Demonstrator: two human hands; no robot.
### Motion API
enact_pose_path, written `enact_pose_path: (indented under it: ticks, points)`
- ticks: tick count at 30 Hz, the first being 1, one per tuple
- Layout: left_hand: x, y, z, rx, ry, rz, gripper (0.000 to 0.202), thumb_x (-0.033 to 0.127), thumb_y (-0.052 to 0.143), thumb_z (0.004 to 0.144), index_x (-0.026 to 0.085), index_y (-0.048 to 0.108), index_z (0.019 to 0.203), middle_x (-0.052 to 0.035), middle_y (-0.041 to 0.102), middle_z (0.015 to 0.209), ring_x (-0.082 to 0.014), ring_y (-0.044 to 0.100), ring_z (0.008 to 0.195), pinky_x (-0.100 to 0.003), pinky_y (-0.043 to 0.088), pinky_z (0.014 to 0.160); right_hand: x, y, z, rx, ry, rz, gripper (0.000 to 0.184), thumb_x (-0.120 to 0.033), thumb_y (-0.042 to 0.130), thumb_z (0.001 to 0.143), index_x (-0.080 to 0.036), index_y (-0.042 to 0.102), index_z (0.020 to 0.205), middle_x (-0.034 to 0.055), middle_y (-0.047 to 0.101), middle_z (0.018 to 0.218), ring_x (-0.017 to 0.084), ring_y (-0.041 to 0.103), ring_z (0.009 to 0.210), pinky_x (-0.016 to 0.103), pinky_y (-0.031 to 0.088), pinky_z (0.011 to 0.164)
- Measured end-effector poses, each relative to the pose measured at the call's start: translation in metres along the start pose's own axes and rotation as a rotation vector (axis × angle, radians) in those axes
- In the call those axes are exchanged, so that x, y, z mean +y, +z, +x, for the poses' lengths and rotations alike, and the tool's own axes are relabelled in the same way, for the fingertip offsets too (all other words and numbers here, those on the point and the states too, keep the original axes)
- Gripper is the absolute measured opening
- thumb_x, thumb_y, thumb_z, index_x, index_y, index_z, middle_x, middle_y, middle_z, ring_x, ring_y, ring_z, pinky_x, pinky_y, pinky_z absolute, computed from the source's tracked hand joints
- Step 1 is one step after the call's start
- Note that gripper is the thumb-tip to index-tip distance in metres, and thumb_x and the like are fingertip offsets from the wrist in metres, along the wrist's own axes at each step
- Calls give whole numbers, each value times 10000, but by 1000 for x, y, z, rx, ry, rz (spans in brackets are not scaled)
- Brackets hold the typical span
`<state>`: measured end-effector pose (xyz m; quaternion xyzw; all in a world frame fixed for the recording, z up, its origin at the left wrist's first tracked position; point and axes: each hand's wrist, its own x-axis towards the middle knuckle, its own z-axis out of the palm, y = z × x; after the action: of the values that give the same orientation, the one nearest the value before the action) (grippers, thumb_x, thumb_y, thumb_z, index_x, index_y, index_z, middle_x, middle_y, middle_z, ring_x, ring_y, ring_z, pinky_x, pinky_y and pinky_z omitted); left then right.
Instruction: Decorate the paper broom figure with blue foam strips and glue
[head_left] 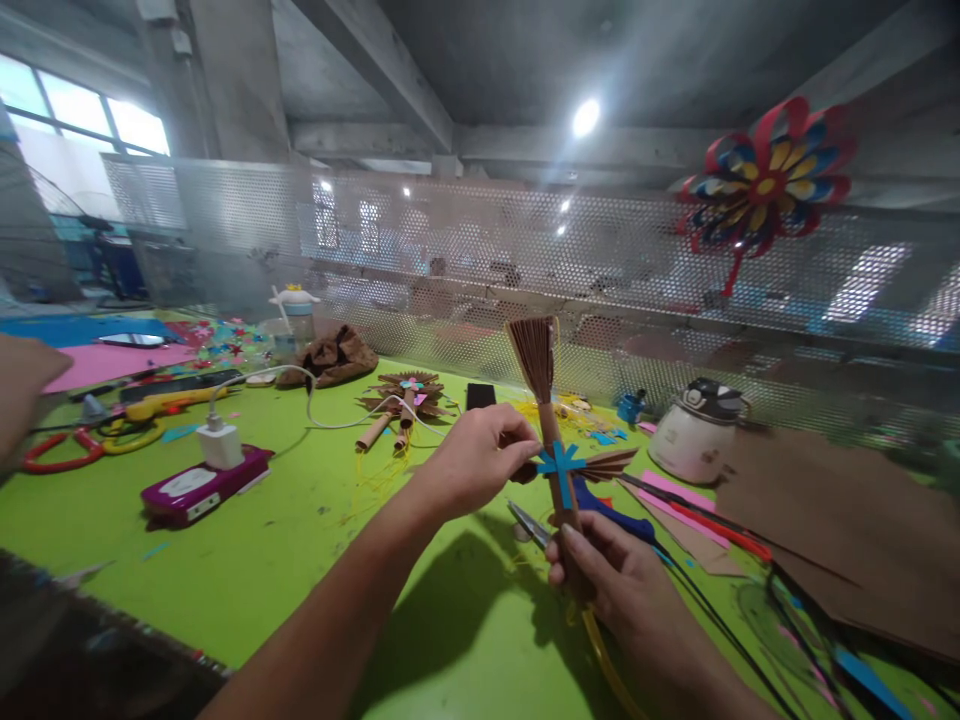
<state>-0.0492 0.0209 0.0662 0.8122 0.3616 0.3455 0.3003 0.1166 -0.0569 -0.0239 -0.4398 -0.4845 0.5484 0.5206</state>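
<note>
My right hand [615, 570] is closed around the lower stem of a brown paper craft [566, 490], holding it upright. A pleated brown fan [534, 355] tops the craft, blue paper strips [564, 462] cross its middle, and a smaller pleated wing [609, 464] sticks out to the right. The thumb and fingers of my left hand [487, 455] pinch at its left side, by a small brown folded piece [526, 472] they partly hide. A scissor blade [529, 522] and a blue handle [619, 512] show behind the craft; whether my right hand touches them I cannot tell.
On the green table [300, 560] lie a purple power strip [202, 490] with a white charger, red-handled scissors [64, 450], and another brown paper craft [409, 395]. A white pot [694, 440] and brown cardboard [847, 530] are at right. Perforated metal screens [465, 250] stand behind.
</note>
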Motion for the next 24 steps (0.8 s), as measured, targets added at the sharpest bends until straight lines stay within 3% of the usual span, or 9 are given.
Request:
enact_pose_path:
  ticks: [24]
  points:
    - [1, 5, 0, 26, 21, -8, 161, 248, 528, 754, 133, 605, 670, -31, 600, 645, -103, 529, 583, -243, 412, 575, -2, 2, 1, 18, 7, -31, 260, -397, 598, 804, -160, 596, 910, 15, 591, 768, 98, 526, 667, 207, 392, 606]
